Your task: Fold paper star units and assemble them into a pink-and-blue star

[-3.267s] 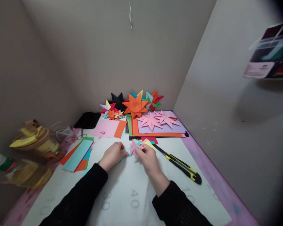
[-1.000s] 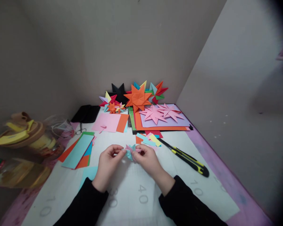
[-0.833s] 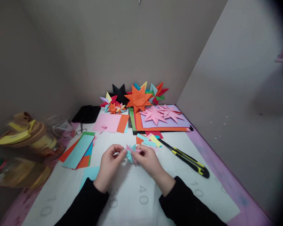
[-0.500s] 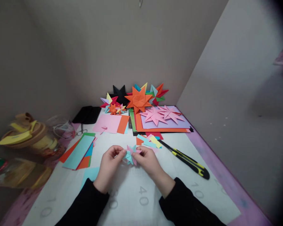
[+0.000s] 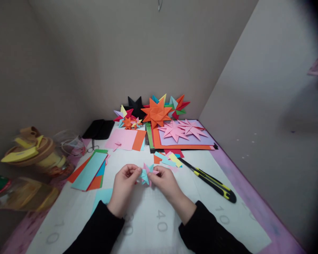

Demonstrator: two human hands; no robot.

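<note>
The left hand (image 5: pixel 125 188) and the right hand (image 5: pixel 169 185) both pinch one small pink and light blue folded paper star (image 5: pixel 145 176). The left thumb and finger are pressed together on its left side. The right thumb and finger are pressed together on its right side. The star is in the middle, between the hands, over the big white sheet (image 5: pixel 148 211).

The white sheet spreads out between the hands and the person, so there is room to move there. Its right edge stops before the pink and purple table edge (image 5: pixel 254 201). The long black and yellow plastic cutter (image 5: pixel 212 182) lies slanted to the right of the right hand, well apart from it. Just past the fingers is a little heap of bright paper bits (image 5: pixel 168 161), and the cutter's tip is beside it. On the left lies a fan of long coloured paper strips (image 5: pixel 90 171), near the left hand.

Big grey numbers can be read on the white sheet: 10 on the left, then 30, 40, and 10 on the right. The left sleeve (image 5: pixel 98 227) comes close to the 30.
</note>
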